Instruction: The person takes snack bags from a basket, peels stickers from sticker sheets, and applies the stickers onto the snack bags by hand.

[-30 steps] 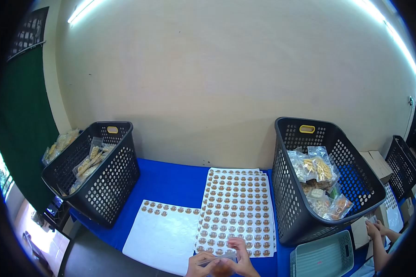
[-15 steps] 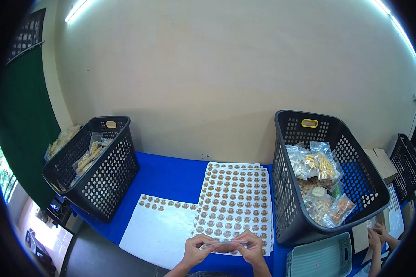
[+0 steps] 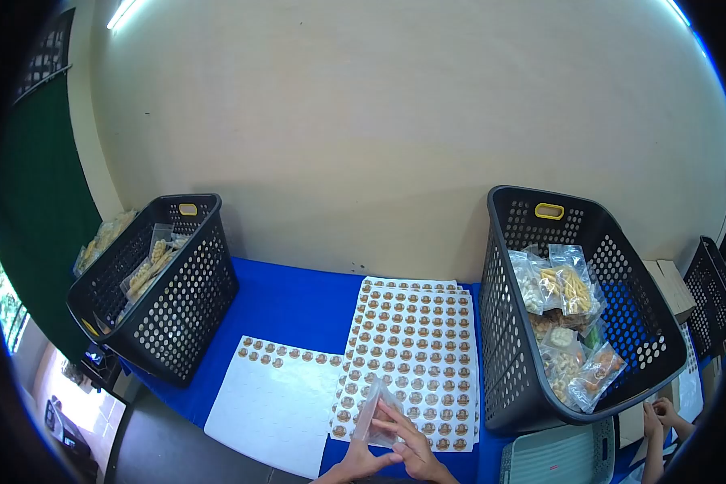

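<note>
A clear plastic bag (image 3: 373,413) stands tilted between my hands, over the lower edge of the sticker sheets (image 3: 411,347). My left hand (image 3: 361,461) holds the bag's lower left side, its thumb pointing right. My right hand (image 3: 411,448) lies against the bag's right side with its fingers stretched out over the plastic. What is inside the bag cannot be made out. Left of the full sheets lies a mostly bare white sheet (image 3: 270,403) with a few round brown stickers along its top.
A black basket (image 3: 173,298) with snack bags stands on the left, a larger one (image 3: 516,355) on the right. A grey-green tray (image 3: 557,456) sits below the right basket. Another person's hands (image 3: 660,415) are at the far right, near cardboard boxes (image 3: 669,290).
The bag has gone from lying level between both hands to standing tilted. My right hand has let go of its pinch and spread its fingers. The view has shifted slightly.
</note>
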Demonstrator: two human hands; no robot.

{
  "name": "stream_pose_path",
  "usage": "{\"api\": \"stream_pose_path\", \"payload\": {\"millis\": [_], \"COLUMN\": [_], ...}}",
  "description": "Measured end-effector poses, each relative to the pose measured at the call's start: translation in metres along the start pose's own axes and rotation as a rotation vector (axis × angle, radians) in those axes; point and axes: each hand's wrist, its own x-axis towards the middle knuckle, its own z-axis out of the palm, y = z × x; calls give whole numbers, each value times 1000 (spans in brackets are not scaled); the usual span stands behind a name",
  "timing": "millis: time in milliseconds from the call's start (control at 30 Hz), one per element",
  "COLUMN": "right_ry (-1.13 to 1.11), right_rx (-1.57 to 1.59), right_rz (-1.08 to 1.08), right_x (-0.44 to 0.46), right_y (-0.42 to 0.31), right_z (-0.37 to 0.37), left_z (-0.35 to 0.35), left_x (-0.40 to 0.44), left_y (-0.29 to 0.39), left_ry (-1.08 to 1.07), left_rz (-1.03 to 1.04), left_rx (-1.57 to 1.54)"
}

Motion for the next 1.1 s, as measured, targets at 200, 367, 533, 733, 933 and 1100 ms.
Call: {"api": "stream_pose_path", "payload": {"millis": [200, 367, 533, 733, 933, 1100], "right_ry": [366, -20, 336, 82, 108, -6], "right_rx": [-369, -93, 240, -8, -54, -172], "right_rz": [-94, 156, 195, 359, 374, 335], "right_x": [11, 4, 11, 10, 8, 2], "right_y": [1, 18, 21, 24, 20, 4], "right_z": [-9, -20, -21, -20, -15, -12], "left_z": [-22, -21, -9, -14, -17, -21], "left_x": [4, -3, 6, 8, 2, 1], "left_y": [7, -3, 3, -4, -7, -3], "left_ry": [117, 57, 75, 45, 20, 94], "left_rz": [-333, -278, -314, -416, -456, -407], "left_rx": [-189, -27, -103, -164, -116, -217]}}
